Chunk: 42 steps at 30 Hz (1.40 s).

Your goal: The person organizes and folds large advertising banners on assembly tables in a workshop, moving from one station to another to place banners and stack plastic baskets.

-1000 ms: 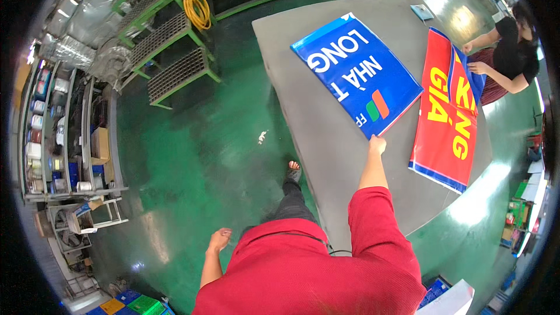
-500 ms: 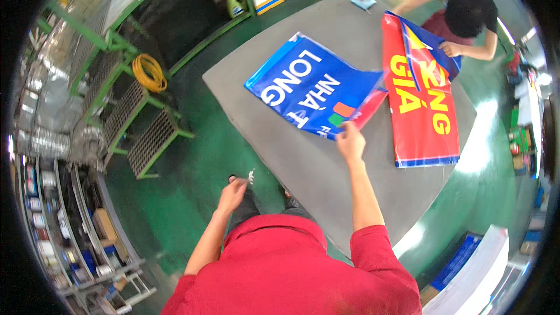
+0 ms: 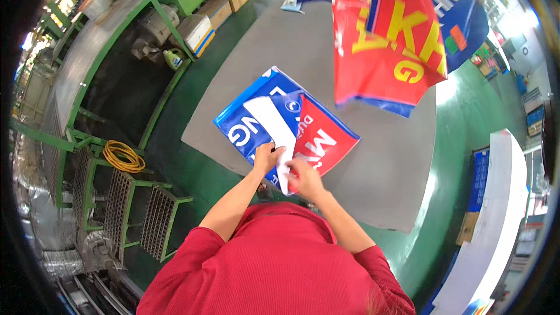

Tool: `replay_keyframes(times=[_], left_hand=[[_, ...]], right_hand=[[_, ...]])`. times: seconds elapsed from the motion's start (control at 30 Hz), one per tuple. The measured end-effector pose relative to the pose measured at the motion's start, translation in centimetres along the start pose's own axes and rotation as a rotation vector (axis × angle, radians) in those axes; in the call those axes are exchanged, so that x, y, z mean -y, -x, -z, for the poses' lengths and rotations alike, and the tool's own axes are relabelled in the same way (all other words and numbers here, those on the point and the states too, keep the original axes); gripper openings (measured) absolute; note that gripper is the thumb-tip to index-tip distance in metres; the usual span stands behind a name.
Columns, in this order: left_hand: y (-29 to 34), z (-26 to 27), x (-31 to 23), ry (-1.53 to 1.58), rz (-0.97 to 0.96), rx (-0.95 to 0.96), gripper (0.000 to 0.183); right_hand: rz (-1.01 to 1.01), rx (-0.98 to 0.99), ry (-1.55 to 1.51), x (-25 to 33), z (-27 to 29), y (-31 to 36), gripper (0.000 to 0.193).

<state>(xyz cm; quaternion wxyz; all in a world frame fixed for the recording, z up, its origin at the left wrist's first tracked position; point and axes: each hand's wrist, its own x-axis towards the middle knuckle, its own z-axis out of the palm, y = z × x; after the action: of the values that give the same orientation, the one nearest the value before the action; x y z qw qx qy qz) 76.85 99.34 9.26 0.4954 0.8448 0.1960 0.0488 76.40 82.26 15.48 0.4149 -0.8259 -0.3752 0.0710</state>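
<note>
Folded blue-and-red banner lies by the grey table's near-left edge. Left hand pinches its white reverse between fingers; right hand blurred just beside, grip I cannot tell. Risk: an uneven tug could crease it or drag it over that edge. Thin, glossy sheet; second banner hangs rippled above the right edge.
</note>
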Motion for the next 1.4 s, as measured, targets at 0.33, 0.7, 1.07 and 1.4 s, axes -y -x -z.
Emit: replay_keyframes(times=[0.33, 0.7, 1.07, 1.4], left_hand=[[2.2, 1.4, -0.8, -0.315, -0.553, 0.290, 0.030], [0.7, 6.5, 0.2, 0.672, -0.124, 0.439, 0.070], [-1.6, 6.6, -1.9, 0.928, 0.285, 0.404, 0.049], [-2.6, 6.9, -3.4, 0.994, 0.283, 0.517, 0.063]], right_hand=[[-0.359, -0.196, 0.287, 4.9, -1.6, -6.4, 0.036], [-0.505, -0.114, -0.031, 6.3, -2.0, -10.3, 0.028], [-0.476, -0.096, -0.847, 1.9, -3.3, -10.6, 0.029], [-0.393, -0.035, -0.782, 0.3, -2.0, -11.3, 0.034]])
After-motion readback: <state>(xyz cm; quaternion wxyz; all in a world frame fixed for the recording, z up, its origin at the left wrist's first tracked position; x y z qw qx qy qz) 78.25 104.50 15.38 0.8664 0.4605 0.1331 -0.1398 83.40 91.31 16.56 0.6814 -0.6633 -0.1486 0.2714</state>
